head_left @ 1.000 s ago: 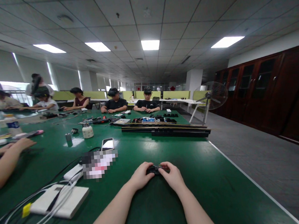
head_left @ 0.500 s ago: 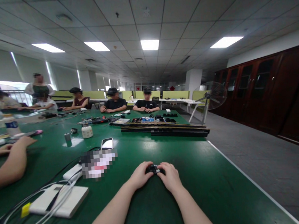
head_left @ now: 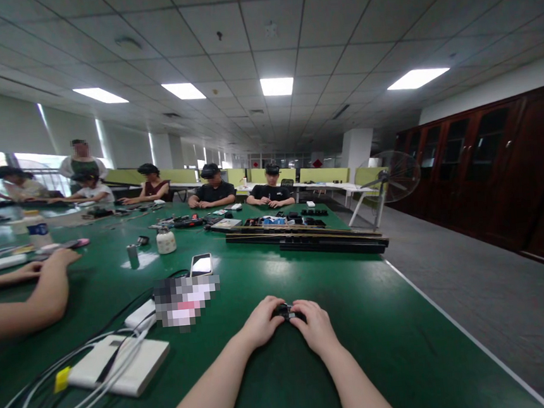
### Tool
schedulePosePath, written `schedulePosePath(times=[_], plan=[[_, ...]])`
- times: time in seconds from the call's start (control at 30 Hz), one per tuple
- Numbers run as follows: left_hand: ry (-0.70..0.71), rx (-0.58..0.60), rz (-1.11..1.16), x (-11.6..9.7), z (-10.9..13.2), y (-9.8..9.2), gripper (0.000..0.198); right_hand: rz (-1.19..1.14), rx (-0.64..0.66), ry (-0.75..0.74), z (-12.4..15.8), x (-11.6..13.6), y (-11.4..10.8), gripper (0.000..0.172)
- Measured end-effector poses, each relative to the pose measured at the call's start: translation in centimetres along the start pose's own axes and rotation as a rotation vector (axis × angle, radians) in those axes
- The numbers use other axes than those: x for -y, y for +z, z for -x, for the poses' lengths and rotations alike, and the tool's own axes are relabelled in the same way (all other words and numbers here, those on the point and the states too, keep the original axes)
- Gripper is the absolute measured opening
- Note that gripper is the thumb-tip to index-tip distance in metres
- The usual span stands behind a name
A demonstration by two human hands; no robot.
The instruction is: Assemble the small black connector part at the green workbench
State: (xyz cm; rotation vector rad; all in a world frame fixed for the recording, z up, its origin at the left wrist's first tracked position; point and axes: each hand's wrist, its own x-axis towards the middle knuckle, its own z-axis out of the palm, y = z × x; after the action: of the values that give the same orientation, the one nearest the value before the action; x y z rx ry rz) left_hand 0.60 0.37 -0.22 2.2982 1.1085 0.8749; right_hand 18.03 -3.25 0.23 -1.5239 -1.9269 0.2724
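Note:
My left hand (head_left: 262, 322) and my right hand (head_left: 315, 324) rest on the green table (head_left: 382, 321), fingers curled toward each other. Between them they pinch a small black object (head_left: 286, 311), mostly hidden by the fingers. I cannot make out what it is. Both forearms reach in from the bottom edge.
A white power bank (head_left: 124, 369) with white cables lies at the left, a phone (head_left: 201, 265) farther back. Long black rails (head_left: 313, 238) cross the table's far middle. Another person's arms (head_left: 28, 301) rest at the left. Several people sit at the far end; a fan (head_left: 391, 178) stands at the right.
My two hands have closed in on each other around the small black object. The view has shifted slightly; another person's hand at the left has moved a little.

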Motion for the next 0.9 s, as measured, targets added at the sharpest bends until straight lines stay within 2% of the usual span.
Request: schedulePosePath(times=[0.17, 0.9], plan=[[-0.003, 0.016, -0.064, 0.08, 0.00, 0.07, 0.032, 0.009, -0.015, 0.068, -0.10, -0.29, 0.08, 0.020], [0.006, 0.019, -0.079, 0.46, -0.07, 0.20, 0.036, -0.025, 0.009, 0.077, -0.02, -0.12, -0.28, 0.021]])
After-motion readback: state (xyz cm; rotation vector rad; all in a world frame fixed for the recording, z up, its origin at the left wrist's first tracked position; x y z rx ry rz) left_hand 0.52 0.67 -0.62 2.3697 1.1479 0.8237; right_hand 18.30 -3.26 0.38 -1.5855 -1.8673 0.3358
